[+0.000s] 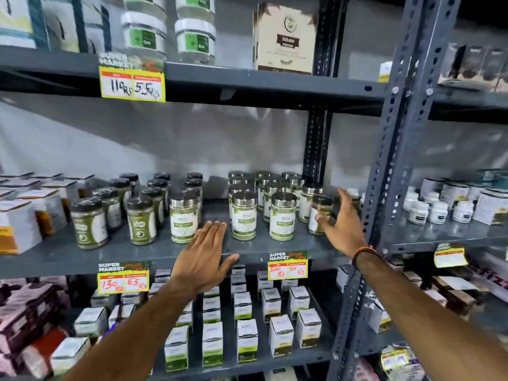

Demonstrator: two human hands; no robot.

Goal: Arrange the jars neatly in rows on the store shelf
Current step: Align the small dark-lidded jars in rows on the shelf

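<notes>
Here, in the head view, everything sits around the grey middle shelf [154, 251]. On it, left of centre, stand dark-capped jars [89, 222] in rows; right of them, silver-lidded jars [244, 215] form closer rows running back toward the wall. One silver-lidded jar [183, 217] stands apart, just beside the dark-capped group. The left hand [204, 259] lies flat over the shelf's front edge — fingers spread, gripping nothing. The right hand [345, 224] is open at the shelf's right end, fingers loosely spread beside a dark-lidded jar [320, 214] — touching it or not, I cannot tell. A red-and-yellow price tag [287, 265] hangs from the shelf edge between the two hands.
</notes>
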